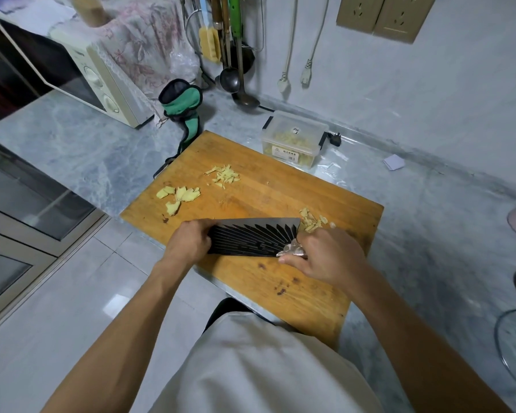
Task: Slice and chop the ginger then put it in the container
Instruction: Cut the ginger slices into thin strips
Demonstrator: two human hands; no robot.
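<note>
Gripping fingers: the left hand (191,241) is curled over the end of the cleaver (252,238) at 9 o'clock; the right hand (325,257) is wrapped round its handle end at 3 o'clock, thumb laid along the metal bolster.
Hands: two are counted, both on the one cleaver.
Cleaver axis: the long axis is laid from 9 to 3 o'clock across the cutting board (265,198), the broad dark patterned face turned up toward the camera; which long edge is the cutting edge cannot be told.
Ginger heaps: three are counted on the board. Chopped bits (312,222) are seen touching the cleaver's far corner, at 1 o'clock from the right hand; flat slices (181,196) lie at 11 o'clock from the left hand; thin shreds (224,174) lie at 12 o'clock, well apart from the blade.
Container: one lidded clear box (294,140) is set off the board's far corner at 1 o'clock, yellowish pieces visible inside.
Counter: grey marble counter (81,150) is seen under the board.
</note>
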